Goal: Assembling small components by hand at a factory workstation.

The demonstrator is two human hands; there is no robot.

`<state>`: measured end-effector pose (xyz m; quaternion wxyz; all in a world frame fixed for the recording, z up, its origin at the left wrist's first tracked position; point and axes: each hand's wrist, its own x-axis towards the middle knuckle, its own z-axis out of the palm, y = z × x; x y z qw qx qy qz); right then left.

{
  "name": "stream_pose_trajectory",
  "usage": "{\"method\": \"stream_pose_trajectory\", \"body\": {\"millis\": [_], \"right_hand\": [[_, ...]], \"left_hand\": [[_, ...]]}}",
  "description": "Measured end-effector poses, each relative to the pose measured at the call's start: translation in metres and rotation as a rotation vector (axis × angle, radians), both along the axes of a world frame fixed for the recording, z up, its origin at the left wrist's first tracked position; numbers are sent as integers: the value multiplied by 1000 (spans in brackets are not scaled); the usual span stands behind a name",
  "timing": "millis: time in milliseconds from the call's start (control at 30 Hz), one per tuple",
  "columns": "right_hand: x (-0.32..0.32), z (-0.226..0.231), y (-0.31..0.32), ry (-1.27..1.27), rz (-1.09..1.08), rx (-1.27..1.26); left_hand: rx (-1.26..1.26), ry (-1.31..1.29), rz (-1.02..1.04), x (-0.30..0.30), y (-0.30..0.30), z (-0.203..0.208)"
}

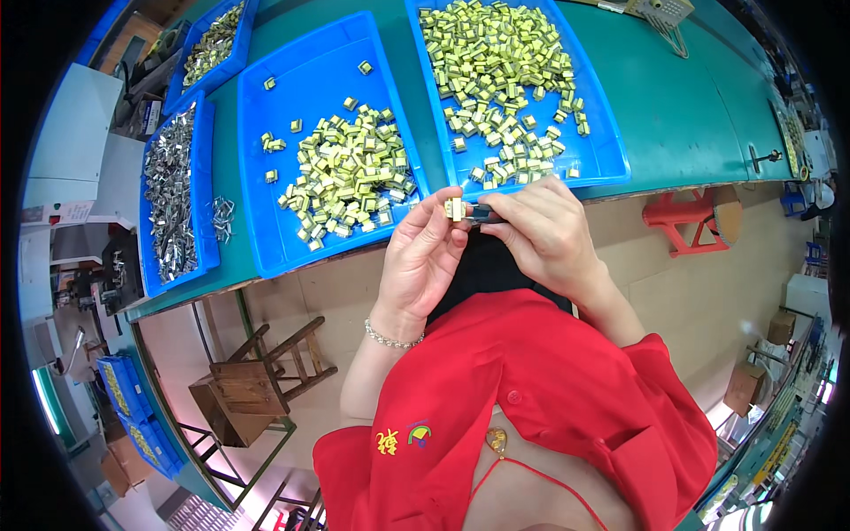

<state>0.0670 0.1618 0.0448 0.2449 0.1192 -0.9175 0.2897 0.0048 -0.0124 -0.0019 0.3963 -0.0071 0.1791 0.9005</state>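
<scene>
Left hand (423,257) pinches the small yellow part (455,209), right hand (544,232) grips a dark tool (482,212); I'd keep both steady.

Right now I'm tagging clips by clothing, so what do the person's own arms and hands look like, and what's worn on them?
Both hands are bare, with no gloves. The left hand has a thin beaded silver bracelet at the wrist. The right hand shows no jewellery. Both forearms are uncovered; loose red sleeves of the top begin higher up the arms.
</scene>
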Motion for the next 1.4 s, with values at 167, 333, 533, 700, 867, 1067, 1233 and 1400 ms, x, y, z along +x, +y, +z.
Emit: {"method": "stream_pose_trajectory", "body": {"millis": [167, 333, 533, 700, 867, 1067, 1233, 1400], "right_hand": [[2, -2, 3, -24, 4, 5], [1, -5, 8, 55, 2, -9], [1, -3, 6, 22, -6, 2], [0, -5, 5, 49, 12, -4], [2, -5, 8, 32, 6, 2], [3, -3, 6, -4, 9, -12], [4, -2, 15, -20, 3, -50], [6, -8, 27, 16, -53, -91]], "left_hand": [[-33, 48, 7, 2, 2, 2], [-146, 198, 83, 1, 4, 3], [-180, 220, 95, 2, 5, 2], [-235, 232, 102, 4, 7, 4], [-219, 211, 114, 4, 6, 4], [-266, 236, 109, 4, 8, 7], [-433, 455, 268, -10, -6, 24], [-1387, 1349, 810, -54, -13, 44]]}}
